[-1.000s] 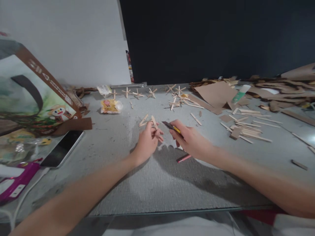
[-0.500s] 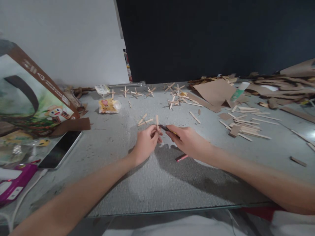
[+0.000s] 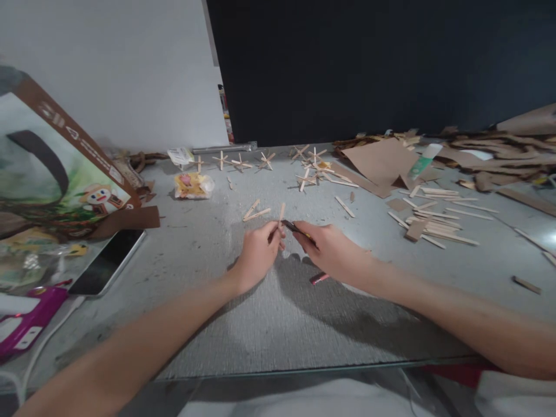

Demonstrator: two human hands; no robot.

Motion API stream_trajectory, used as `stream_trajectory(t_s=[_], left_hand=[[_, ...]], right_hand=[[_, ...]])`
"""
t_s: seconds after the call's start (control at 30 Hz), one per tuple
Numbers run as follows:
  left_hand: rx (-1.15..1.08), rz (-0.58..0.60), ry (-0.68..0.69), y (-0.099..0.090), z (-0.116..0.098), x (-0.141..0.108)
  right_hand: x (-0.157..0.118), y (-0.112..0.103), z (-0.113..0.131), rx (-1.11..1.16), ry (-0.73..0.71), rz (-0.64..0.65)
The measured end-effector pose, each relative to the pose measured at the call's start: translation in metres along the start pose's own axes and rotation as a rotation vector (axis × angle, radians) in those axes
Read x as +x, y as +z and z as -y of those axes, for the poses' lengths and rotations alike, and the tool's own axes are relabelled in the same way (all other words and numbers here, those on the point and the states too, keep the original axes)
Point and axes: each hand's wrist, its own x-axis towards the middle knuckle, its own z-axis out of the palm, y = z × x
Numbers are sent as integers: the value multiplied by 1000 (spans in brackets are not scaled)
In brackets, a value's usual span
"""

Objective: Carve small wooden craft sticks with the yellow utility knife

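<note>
Pinched in the fingers of my left hand (image 3: 259, 250) is a wooden craft stick (image 3: 282, 213), its upper end tilted a little to the right. My right hand (image 3: 326, 246) is closed around a utility knife (image 3: 297, 227), its dark front end against or very near the stick; actual contact is too small to tell. Just beyond my left hand, two craft sticks (image 3: 256, 215) lie in a V on the table. A pink pencil-like piece (image 3: 319, 278) lies partly beneath my right wrist.
Several small crossed-stick shapes (image 3: 266, 161) stand along the back. Loose sticks (image 3: 438, 223), cardboard (image 3: 376, 165) and a glue stick (image 3: 425, 161) lie right. A phone (image 3: 108, 263), a purple device (image 3: 35, 324) and a printed bag (image 3: 65, 168) occupy the left, near a yellow packet (image 3: 193, 186).
The stick in my left hand has gone from nearly upright to leaning slightly right. Both hands stay almost in place, still gripping the stick and the knife.
</note>
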Motion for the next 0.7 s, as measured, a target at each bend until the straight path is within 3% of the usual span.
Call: stream_trajectory(t_s=[0.3, 0.57, 0.7], left_hand=[[-16, 18, -2, 1, 2, 0], [118, 24, 88, -3, -6, -4], [93, 34, 44, -3, -6, -3]], right_hand=[[1, -1, 1, 193, 75, 48], [0, -3, 6, 70, 70, 42], [0, -2, 10, 239, 167, 97]])
